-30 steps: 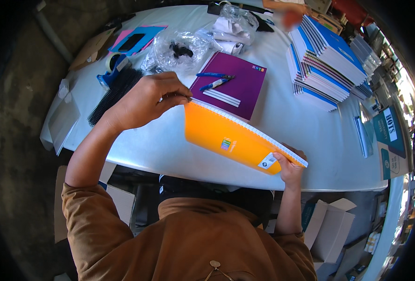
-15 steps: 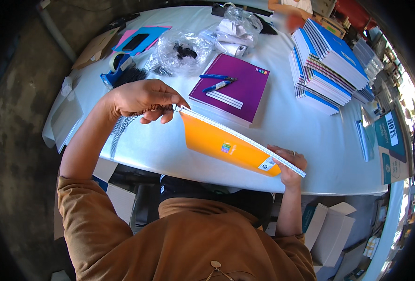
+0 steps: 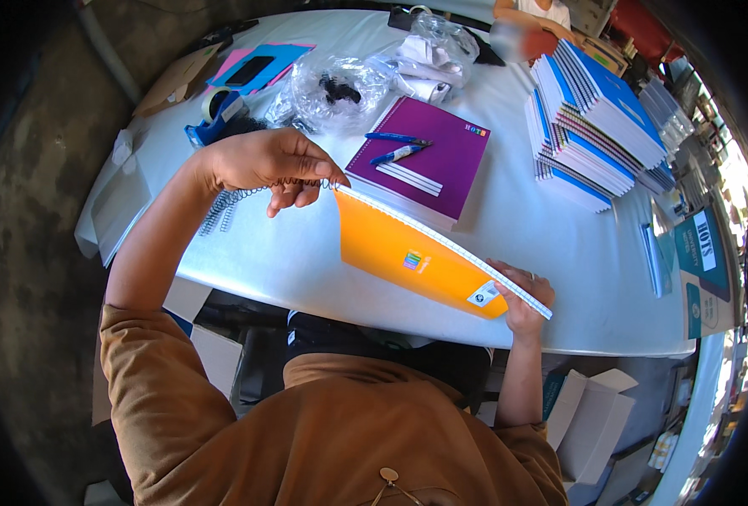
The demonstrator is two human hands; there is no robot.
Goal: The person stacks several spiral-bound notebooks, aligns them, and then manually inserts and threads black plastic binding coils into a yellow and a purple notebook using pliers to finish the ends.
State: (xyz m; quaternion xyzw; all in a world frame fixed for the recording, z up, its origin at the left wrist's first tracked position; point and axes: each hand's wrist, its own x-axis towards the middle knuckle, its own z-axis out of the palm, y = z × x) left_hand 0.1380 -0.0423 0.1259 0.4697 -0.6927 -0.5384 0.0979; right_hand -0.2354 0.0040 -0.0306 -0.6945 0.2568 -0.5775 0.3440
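Note:
My right hand (image 3: 526,297) grips the lower right end of an orange-covered notebook (image 3: 391,253), held tilted above the table's near edge with its punched spine edge facing up. At the notebook's far left corner, the fingers of my left hand (image 3: 285,169) pinch a dark spiral binding wire (image 3: 239,196). One end of the coil meets the corner holes; its loose length trails left beneath my hand. Behind the notebook lies a purple notebook stack (image 3: 450,156) with two blue pens (image 3: 398,154) and white strips (image 3: 409,179) on top.
Blue-covered spiral notebooks (image 3: 593,126) are piled at the right. Clear plastic wrap (image 3: 365,88) with dark coils lies at the back. A blue tape dispenser (image 3: 218,122) stands at the left, near a phone (image 3: 249,71). An open carton (image 3: 589,426) sits below the table; another person (image 3: 532,25) is across it.
My left hand has shifted slightly right and closer to the notebook's corner, with the coil in its fingers. My right hand keeps its hold on the notebook.

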